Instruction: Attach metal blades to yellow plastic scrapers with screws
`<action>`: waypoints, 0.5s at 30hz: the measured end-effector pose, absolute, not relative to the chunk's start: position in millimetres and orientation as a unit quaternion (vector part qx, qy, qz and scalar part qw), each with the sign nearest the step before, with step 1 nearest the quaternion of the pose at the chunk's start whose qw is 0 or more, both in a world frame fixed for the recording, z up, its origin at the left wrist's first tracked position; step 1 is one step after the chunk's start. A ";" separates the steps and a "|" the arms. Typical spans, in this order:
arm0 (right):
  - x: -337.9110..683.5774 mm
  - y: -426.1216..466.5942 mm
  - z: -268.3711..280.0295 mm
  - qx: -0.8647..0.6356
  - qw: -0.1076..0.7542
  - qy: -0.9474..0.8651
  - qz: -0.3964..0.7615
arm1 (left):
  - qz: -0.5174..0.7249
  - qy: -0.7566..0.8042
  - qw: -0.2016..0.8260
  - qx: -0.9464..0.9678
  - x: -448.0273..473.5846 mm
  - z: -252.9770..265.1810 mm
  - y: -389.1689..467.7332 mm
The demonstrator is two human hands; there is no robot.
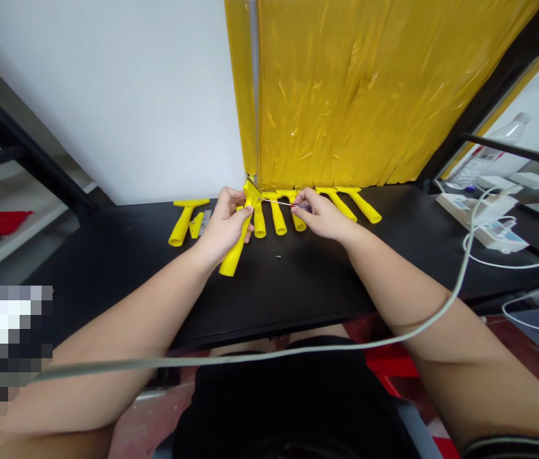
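Observation:
My left hand (226,223) is wrapped round a yellow scraper (232,260), its hollow handle end pointing down toward me and its head tilted up. A screwdriver (302,206) with a dark handle is pinched in my right hand (318,213). Its thin shaft reaches left to the scraper's head, where the tip meets the near side. Behind and beside my hands lie several more yellow scrapers (278,220) in a row. One scraper (181,224) lies to the left, beside a small yellow plate (196,225) and a grey metal blade (206,222). A small screw (278,256) rests on the table in front.
The black table (269,299) backs onto a white panel (155,95) and yellow plastic sheeting (369,95). A pale cable (298,350) hangs across in front of my arms. At right are white power strips (494,226) and a clear bottle (494,150).

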State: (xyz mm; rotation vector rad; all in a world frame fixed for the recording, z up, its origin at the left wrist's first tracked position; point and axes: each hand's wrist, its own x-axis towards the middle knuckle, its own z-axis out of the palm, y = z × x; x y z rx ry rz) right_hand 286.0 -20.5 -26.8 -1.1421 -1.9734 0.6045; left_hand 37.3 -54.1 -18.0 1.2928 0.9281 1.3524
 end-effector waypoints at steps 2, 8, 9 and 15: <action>287.8 -17.6 -25.6 -0.474 0.375 -0.767 0.216 | 0.558 0.383 0.501 0.539 38.0 -17.0 -55.5; 290.3 -17.0 -28.3 -0.440 0.387 -0.773 0.242 | 0.543 0.393 0.484 0.563 38.5 -17.1 -56.2; 290.2 -17.5 -29.0 -0.429 0.387 -0.778 0.246 | 0.544 0.392 0.486 0.560 38.0 -17.2 -55.4; 288.5 -16.3 -26.5 -0.487 0.363 -0.771 0.192 | 0.549 0.389 0.508 0.538 38.0 -15.2 -56.1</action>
